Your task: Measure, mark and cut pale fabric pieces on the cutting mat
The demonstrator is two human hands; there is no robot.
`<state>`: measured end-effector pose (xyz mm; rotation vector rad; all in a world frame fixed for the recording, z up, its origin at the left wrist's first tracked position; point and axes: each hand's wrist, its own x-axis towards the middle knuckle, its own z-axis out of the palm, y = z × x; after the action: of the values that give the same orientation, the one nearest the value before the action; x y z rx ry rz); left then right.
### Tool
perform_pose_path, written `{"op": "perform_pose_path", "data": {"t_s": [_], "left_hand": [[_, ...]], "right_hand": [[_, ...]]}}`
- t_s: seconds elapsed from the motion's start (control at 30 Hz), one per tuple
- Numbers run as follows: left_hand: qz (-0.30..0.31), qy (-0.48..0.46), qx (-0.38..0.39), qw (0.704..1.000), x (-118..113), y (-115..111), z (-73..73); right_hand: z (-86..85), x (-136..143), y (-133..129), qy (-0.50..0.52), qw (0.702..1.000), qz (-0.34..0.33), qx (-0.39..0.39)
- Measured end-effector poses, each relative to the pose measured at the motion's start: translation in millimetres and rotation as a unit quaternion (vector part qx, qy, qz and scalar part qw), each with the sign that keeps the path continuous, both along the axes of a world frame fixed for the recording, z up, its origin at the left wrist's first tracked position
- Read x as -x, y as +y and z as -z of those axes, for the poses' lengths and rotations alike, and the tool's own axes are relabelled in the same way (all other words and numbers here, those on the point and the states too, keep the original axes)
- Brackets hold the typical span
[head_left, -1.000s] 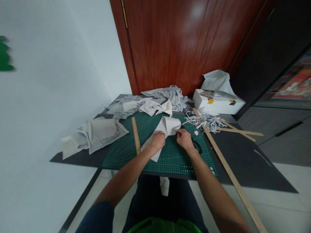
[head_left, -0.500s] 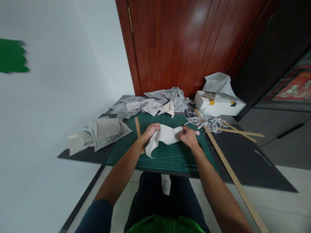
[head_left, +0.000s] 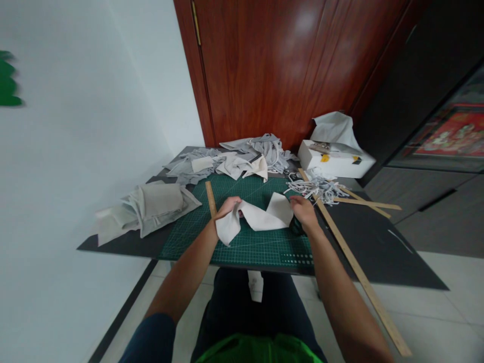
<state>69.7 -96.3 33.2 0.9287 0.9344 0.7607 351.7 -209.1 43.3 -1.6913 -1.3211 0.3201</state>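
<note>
Cloth (head_left: 266, 222) off-white, twisted, folded at right, weave unclear, toward front edge of table (head_left: 378, 252); left hand (head_left: 229, 205), right hand (head_left: 303, 210) grip it.

I cannot identify the dark object (head_left: 296, 227); the right hand (head_left: 303, 209) partly covers it. The left hand (head_left: 229, 205) hides the lower end of the short ruler (head_left: 210, 195); its markings are too small to read. The left edge crops the green wall shape (head_left: 8, 83). The red picture (head_left: 454, 132) is blurred.
</note>
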Motion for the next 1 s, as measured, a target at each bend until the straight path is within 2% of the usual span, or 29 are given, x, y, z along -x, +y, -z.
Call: {"op": "perform_pose_path", "data": {"t_s": [0.2,0.23,0.3,0.37,0.43,0.57,0.67,0.73,0.87,1.0], "left_hand": [[0.022,0.106,-0.015,0.994,-2,4,3.6],[0.025,0.119,-0.028,0.992,-2,4,3.4],[0.031,0.143,-0.064,0.987,2,3,1.8],[0.043,0.161,-0.107,0.98,5,0,-1.7],[0.065,0.172,-0.155,0.971,6,-7,-6.6],[0.139,0.176,-0.237,0.945,-5,-26,-16.3],[0.184,0.185,-0.262,0.929,-17,-35,-17.3],[0.193,0.196,-0.265,0.924,-20,-36,-14.6],[0.179,0.209,-0.255,0.927,-16,-33,-7.1],[0.162,0.19,-0.221,0.943,-7,-31,-3.1]], "right_hand": [[7.7,27,-22,-0.108,0.992,-0.065,0.024],[9.5,27,-25,-0.121,0.991,-0.055,0.026],[13.1,21,-29,-0.159,0.986,0.007,0.049],[16.9,12,-32,-0.211,0.968,0.089,0.105],[21.0,5,-34,-0.253,0.945,0.133,0.16],[28.4,8,-30,-0.272,0.94,0.102,0.178],[32.0,17,-20,-0.277,0.944,0.07,0.168],[33.5,21,-8,-0.271,0.947,0.054,0.162],[33.1,26,28,-0.241,0.96,0.013,0.139],[28.3,32,62,-0.185,0.977,-0.052,0.086]]}}
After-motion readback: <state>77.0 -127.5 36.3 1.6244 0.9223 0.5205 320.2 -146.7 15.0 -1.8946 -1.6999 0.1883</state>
